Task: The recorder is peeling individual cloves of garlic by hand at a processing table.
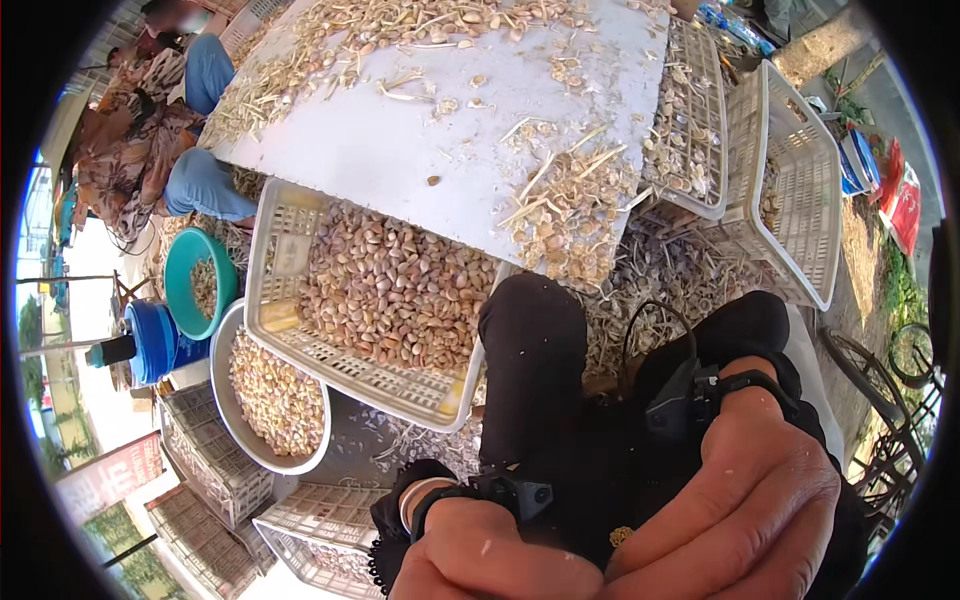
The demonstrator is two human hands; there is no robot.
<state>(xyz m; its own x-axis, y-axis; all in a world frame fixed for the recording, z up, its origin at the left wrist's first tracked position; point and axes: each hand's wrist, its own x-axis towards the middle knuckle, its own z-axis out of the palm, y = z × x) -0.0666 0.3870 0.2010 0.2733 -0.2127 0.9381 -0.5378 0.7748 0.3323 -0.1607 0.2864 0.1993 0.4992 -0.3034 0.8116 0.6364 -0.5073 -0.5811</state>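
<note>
Both my hands are close together at the bottom of the head view, in front of my dark clothes. My left hand (495,555) has its fingers curled inward, and the frame's lower edge cuts them off. Beside it, my right hand (739,502) is bent with its fingertips hidden; whether either holds anything cannot be seen. Ahead and to the left, a pale plastic crate (360,386) holds many unpeeled garlic cloves (397,285). Left of the crate, a metal basin (319,442) is filled with paler, yellowish cloves (274,390).
A white tabletop (375,127) bears garlic stalks and dry scraps (574,202). Slatted crates (787,187) stand at right, more crates (217,450) at lower left. A green basin (169,274) sits near a blue bucket (150,341). Another person (131,157) sits at far left. Husks cover the ground.
</note>
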